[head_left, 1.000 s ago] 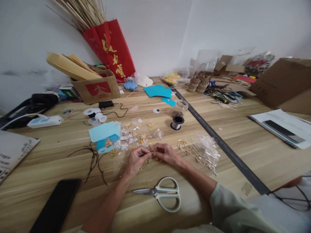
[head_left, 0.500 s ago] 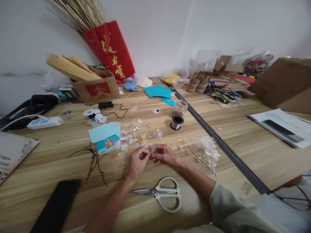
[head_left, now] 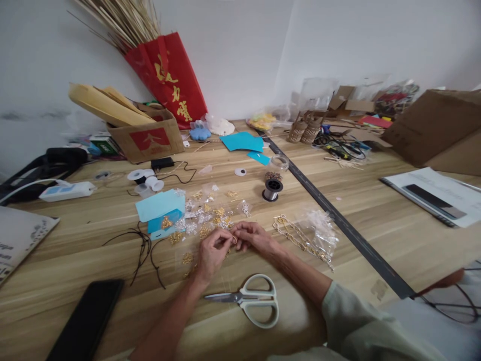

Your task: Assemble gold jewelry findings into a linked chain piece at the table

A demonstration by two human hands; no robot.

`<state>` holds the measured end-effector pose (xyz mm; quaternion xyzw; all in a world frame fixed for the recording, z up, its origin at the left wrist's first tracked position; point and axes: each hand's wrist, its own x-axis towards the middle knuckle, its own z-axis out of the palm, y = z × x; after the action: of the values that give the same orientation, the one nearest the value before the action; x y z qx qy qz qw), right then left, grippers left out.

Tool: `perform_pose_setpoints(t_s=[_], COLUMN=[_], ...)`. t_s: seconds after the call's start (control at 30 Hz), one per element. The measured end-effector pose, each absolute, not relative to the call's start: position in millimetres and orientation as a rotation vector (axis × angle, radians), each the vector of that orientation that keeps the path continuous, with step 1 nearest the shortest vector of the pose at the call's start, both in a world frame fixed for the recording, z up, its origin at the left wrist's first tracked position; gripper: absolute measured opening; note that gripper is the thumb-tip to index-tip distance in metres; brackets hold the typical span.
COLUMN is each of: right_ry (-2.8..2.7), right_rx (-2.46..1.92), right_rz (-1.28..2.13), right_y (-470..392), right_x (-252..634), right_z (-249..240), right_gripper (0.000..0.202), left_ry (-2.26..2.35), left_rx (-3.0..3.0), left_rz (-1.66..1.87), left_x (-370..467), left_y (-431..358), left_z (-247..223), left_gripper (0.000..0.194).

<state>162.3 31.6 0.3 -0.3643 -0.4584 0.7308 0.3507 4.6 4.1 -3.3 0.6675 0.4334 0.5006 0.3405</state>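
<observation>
My left hand and my right hand meet fingertip to fingertip over the table. Between them shows a tiny gold-coloured piece, pinched by both; its shape is too small to make out. Just behind lie small heaps of gold findings and silver findings, partly on clear bags. White-handled scissors lie nearer me, blades pointing left. Right of my right hand is a gold and silver chain beside crumpled clear bags. A spool of wire stands behind.
Black cords and a phone lie at the left, near blue cards. A dark strip crosses the table diagonally. A cardboard box and a notebook sit at the right.
My right hand's fingers have shifted slightly and curl more around the tiny piece, which shows more clearly. The whole view has moved a little.
</observation>
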Motion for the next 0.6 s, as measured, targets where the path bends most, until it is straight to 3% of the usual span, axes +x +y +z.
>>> perform_pose_setpoints(t_s=[0.6], right_ry=[-1.148], right_rx=[-0.97], right_rz=[1.987], right_y=[30.7], right_x=[162.3], right_z=[-1.6], right_gripper=[0.03], left_ry=[1.088], left_rx=[2.072], left_rz=[1.473], left_x=[4.9], left_y=[4.4], left_z=[1.1], left_gripper=[0.013])
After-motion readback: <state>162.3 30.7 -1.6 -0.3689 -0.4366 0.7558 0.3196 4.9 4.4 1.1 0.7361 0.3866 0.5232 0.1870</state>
